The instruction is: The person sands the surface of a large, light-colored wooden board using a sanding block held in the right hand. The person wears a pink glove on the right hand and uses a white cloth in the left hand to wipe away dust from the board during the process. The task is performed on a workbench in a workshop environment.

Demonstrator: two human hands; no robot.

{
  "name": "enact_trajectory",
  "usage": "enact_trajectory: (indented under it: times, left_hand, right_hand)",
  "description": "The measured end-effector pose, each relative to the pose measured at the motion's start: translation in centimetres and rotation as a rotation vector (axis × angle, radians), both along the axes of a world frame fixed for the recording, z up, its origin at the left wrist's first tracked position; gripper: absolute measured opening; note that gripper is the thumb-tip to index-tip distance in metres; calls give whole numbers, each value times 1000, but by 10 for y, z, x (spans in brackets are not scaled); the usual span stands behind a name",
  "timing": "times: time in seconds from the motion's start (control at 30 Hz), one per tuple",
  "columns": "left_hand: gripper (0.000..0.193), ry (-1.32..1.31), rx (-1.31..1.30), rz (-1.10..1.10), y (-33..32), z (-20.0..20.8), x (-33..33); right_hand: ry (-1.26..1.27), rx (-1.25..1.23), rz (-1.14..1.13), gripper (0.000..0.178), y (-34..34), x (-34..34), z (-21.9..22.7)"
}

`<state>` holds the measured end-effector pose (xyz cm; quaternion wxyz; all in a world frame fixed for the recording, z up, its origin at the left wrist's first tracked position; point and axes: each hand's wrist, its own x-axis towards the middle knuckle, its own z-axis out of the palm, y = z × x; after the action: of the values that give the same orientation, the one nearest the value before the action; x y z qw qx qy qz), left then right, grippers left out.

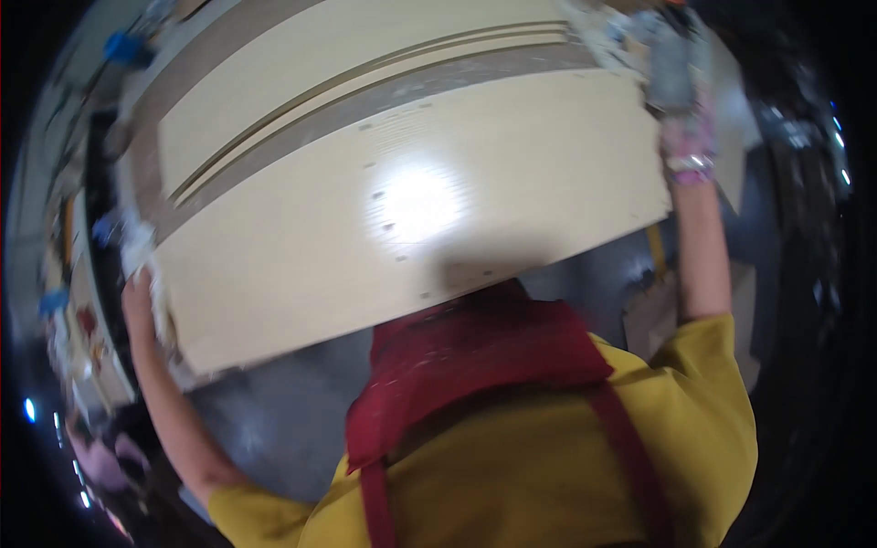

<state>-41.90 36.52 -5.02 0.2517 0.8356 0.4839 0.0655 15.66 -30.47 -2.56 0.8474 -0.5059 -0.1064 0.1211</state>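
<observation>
A large pale board [448, 187] is spanning the space between both hands. The right arm is extending straight forward, its pink-gloved right hand [690, 146] resting beside the board's right end, while the left arm is angling outward, the left hand [137, 294] meeting the opposite end; blur is hiding how closed either grip is, or whether it is holding anything.

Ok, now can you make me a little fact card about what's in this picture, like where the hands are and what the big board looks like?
Main thing: large, flat, pale board with small dark marks and a bright glare
Left hand: at the board's left edge; its grip is too blurred to tell
Right hand: pinkish, by the board's right edge; its grip is unclear too
Beyond the board: long, narrow, pale strips
Clothes: yellow short-sleeved shirt, dark red apron
</observation>
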Motion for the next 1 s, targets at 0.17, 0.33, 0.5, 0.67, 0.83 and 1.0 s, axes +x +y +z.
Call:
enact_trajectory:
  times: [0.17, 0.33, 0.5, 0.67, 0.83, 1.0]
  left_hand:
    - [57, -38, -175, 76, 36, 3, 43]
    - [57, -91, -186, 60, 82, 6, 15]
    - [48, -218, 170, 129, 10, 71, 37]
    - [38, -875, 130, 211, -85, 116, 14]
    - [44, -900, 103, 237, -138, 105, -88]
    - [36, -671, 23, 233, -193, 134, -107]
  right_hand:
    - [-30, -204, -262, 45, 36, 3, 0]
    - [87, -50, -231, 39, 50, 25, 12]
    - [60, -41, -196, 41, -24, 24, 6]
    - [74, -111, -307, 43, -106, 47, -21]
    - [44, -276, -478, 45, -174, 55, -49]
    - [6, -462, -641, 47, -241, 41, -58]
